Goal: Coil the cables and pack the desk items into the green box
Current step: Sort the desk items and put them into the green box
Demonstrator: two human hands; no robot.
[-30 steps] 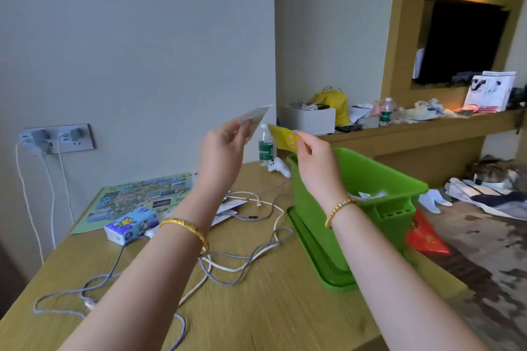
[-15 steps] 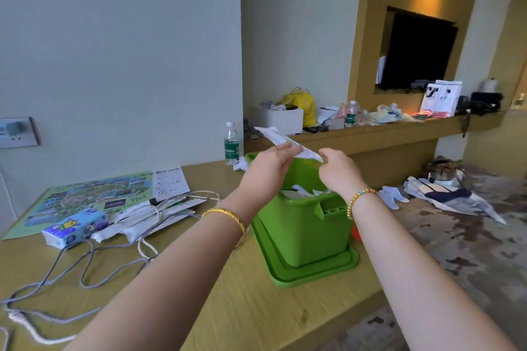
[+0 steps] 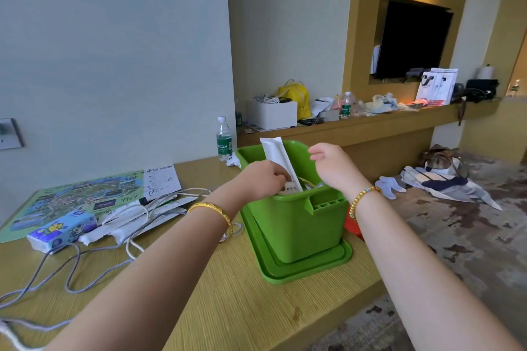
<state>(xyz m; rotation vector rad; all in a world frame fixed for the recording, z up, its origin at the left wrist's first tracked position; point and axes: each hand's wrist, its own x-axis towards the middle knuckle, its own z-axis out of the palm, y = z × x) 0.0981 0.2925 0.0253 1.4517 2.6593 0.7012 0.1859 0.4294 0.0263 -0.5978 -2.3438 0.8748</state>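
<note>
Green box [image 3: 296, 225] on lid [image 3: 308, 268]; cables [image 3: 94, 251], tissue pack [image 3: 61, 229] left

Two water bottles [image 3: 224, 139], perhaps three cables [image 3: 71, 271].

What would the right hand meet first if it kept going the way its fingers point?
Probably the white packet that the left hand holds upright in the green box; the right hand points left toward it, though depth is unclear.
</note>
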